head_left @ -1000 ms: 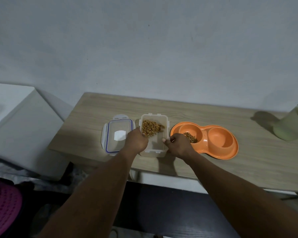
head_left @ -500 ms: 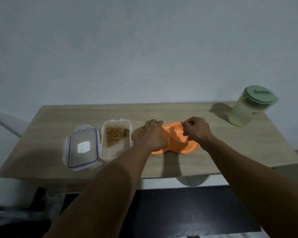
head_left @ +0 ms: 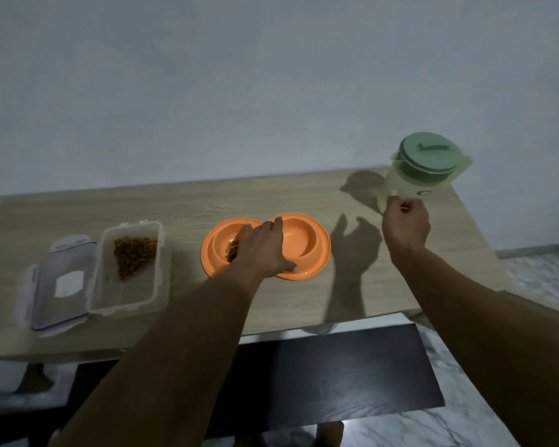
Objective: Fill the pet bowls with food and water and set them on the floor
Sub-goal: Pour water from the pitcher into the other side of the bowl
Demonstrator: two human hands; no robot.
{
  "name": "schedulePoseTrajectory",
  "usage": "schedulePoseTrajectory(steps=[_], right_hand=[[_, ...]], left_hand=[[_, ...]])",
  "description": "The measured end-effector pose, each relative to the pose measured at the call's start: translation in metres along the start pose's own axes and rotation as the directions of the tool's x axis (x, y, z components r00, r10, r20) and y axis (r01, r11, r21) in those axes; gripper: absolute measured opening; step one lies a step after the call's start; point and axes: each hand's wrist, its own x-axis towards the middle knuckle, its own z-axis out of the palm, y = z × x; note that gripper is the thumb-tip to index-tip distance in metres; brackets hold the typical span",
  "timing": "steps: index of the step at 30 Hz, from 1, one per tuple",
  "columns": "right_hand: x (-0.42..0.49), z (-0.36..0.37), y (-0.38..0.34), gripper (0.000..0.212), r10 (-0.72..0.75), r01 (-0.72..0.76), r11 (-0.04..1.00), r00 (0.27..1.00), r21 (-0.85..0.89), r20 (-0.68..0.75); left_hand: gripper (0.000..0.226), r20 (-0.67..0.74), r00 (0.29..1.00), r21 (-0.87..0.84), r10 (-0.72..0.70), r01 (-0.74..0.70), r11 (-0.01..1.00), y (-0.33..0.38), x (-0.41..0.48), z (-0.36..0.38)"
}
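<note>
Two wells make up the orange double bowl (head_left: 307, 250) at the middle of the table (head_left: 188, 204): the left holds a little kibble (head_left: 231, 250), the right looks dry. My left hand (head_left: 262, 250) lies flat across the divide, fingers spread, pinning it rather than gripping. The bowl reads as thin, stiff plastic, light and likely to skid; once watered, I judge it best carried level by both outer rims. At the far right stands the green-lidded pitcher (head_left: 423, 169), pale and translucent. My right hand (head_left: 405, 222) meets its near lower side, fingers curled; I cannot tell whether they have closed on it. It probably weighs more than it looks, and its smooth wall favours a handle I cannot see. To the left sit the open food tub (head_left: 128, 298) and its lid (head_left: 58, 295).
</note>
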Motion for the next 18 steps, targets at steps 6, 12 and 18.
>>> schedulePoseTrajectory(steps=[6, 12, 18], right_hand=[[0.055, -0.021, -0.001, 0.052, 0.122, -0.107, 0.973, 0.991, 0.202, -0.062], [0.090, -0.035, 0.001, 0.066, 0.141, -0.143, 0.939, 0.990, 0.313, 0.030], [0.111, -0.038, -0.008, 0.059, 0.130, -0.225, 0.855, 0.965, 0.467, 0.227]], left_hand=[[0.124, -0.021, 1.000, -0.023, 0.016, -0.016, 1.000, 0.053, 0.028, 0.004], [0.122, -0.059, 0.998, -0.034, 0.036, -0.038, 0.999, 0.082, 0.051, 0.009], [0.122, -0.029, 0.999, -0.040, 0.024, -0.025, 0.999, 0.087, 0.054, 0.005]])
